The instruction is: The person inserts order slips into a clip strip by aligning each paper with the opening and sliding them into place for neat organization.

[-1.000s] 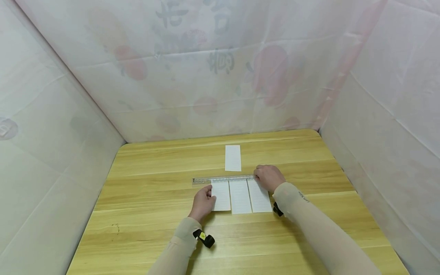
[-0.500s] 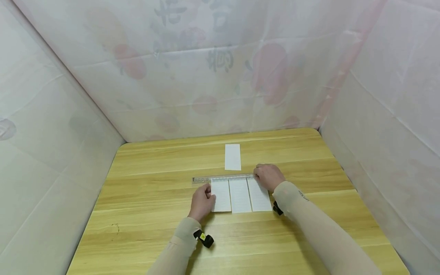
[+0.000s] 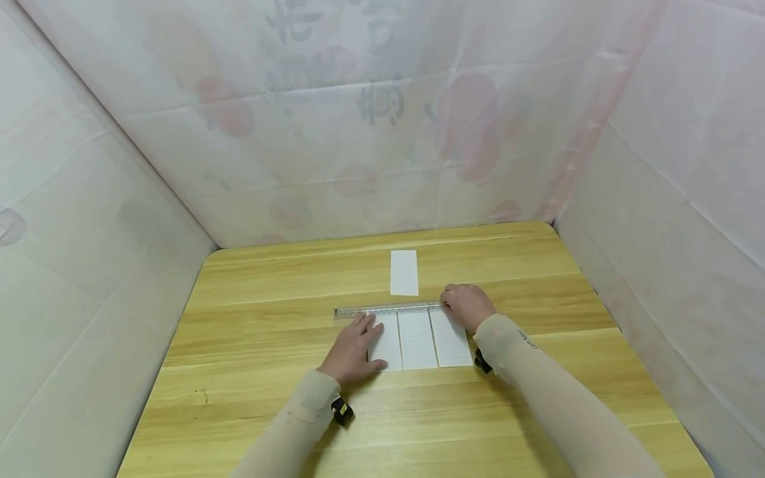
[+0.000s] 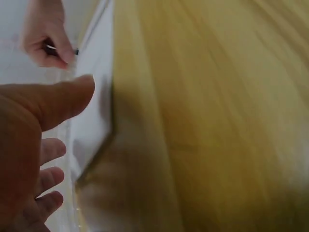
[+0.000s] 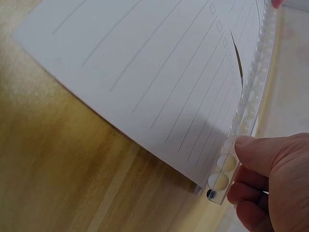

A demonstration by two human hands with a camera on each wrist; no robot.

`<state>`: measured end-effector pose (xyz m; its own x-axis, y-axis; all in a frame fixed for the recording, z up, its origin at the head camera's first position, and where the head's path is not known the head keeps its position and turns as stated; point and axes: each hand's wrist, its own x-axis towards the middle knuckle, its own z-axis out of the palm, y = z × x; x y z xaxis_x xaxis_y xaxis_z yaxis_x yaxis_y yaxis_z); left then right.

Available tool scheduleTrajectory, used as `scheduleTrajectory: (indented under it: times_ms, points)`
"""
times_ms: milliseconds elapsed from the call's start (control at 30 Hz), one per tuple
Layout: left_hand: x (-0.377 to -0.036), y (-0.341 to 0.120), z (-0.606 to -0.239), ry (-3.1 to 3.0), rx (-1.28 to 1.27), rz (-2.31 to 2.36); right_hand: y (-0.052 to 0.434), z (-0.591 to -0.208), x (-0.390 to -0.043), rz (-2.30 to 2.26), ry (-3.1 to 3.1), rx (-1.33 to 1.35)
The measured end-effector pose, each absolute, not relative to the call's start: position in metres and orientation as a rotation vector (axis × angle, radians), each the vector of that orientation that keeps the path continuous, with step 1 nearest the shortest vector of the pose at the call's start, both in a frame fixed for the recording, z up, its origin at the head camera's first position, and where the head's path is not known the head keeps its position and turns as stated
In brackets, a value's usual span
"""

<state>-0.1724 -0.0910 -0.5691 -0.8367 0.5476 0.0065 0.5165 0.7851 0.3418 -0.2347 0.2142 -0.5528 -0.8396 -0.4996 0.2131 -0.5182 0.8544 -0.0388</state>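
Three white lined paper slips lie side by side in the head view: a left slip (image 3: 390, 342), a middle slip (image 3: 418, 340) and a right slip (image 3: 449, 340). Along their far edges runs a clear plastic ruler (image 3: 394, 309) with round holes near its end. My right hand (image 3: 469, 309) pinches the ruler's right end between thumb and fingers, as the right wrist view shows. Spread over the left slip is my left hand (image 3: 351, 352), its thumb near the slip's near edge and its fingertips close to the ruler. In the left wrist view its fingers look relaxed.
A further white slip (image 3: 404, 273) lies beyond the ruler. The wooden table (image 3: 257, 398) is enclosed by pale printed sheets at the back (image 3: 299, 166) and both sides. Each wrist carries a small black camera.
The left hand has gone from gripping the left slip's left edge to lying open over it, farther right. The left slip has shifted slightly nearer. The right hand stays on the ruler.
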Motion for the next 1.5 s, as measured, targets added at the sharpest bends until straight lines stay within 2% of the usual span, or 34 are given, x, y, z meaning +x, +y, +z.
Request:
scheduleTrajectory:
  times_ms: [533,1500]
  points:
    - [-0.167,-0.092,-0.572,2.889,0.877,0.351,0.213,-0.552,-0.229,0.160,-2.834,0.769]
    - [-0.168,-0.096,-0.575,2.848,0.865,0.350,0.220,-0.560,-0.221,0.143,-2.782,0.805]
